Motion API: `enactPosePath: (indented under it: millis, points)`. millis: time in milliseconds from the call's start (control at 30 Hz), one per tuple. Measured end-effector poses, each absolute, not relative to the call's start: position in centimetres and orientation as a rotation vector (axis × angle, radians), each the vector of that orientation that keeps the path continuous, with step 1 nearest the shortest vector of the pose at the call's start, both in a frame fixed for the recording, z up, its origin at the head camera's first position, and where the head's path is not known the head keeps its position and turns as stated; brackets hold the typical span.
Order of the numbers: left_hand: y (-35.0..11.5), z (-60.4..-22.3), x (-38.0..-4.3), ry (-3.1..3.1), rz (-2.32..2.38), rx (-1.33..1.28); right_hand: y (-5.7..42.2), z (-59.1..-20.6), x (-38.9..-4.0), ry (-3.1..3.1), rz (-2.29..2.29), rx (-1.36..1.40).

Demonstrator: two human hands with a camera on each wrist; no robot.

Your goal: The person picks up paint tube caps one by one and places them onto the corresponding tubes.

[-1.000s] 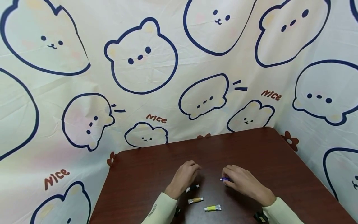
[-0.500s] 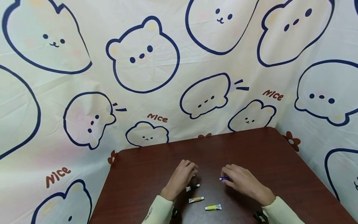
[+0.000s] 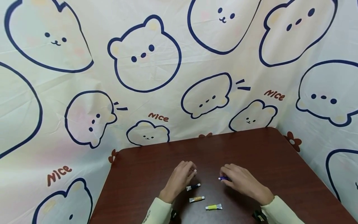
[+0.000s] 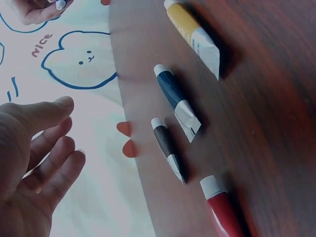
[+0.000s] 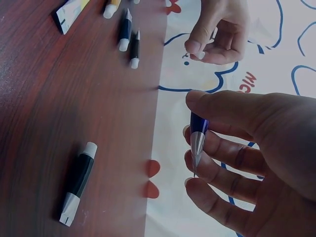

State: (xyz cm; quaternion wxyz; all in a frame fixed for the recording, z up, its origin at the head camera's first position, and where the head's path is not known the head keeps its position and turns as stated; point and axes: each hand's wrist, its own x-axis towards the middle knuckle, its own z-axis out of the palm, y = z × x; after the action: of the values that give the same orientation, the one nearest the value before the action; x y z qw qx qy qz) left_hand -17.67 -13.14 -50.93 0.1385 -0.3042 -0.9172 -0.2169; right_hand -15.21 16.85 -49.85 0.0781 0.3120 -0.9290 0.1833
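My right hand [image 3: 243, 182] pinches a purple paint tube [image 5: 199, 123] between thumb and fingers, its white cap pointing left in the head view. My left hand [image 3: 179, 179] pinches something with a white cap [image 5: 200, 55], likely another tube. Its body is mostly hidden by the fingers, and the left wrist view does not show it. Under and beside the left hand lie a dark blue tube [image 4: 173, 91], a thin black tube [image 4: 167, 145] and a red tube [image 4: 224, 212]. A dark tube [image 5: 79, 180] lies beneath the right hand.
Nearer the person, an ochre tube [image 3: 197, 199] and a yellow tube [image 3: 213, 207] lie on the brown table [image 3: 156, 155]. A cream cloth [image 3: 204, 62] printed with bear faces hangs behind and at the sides.
My left hand has drawn slightly back and left, and a white cap now shows at its fingertips. The right hand keeps the purple tube nearly still. The head view has shifted slightly.
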Motion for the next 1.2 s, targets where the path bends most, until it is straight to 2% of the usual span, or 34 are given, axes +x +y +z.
enactPosePath:
  millis: [1200]
  points:
    - [-12.5,-51.3,-15.3,-2.529,-0.545,-0.974,14.9,-49.6,-15.0,-2.761,0.652,1.01]
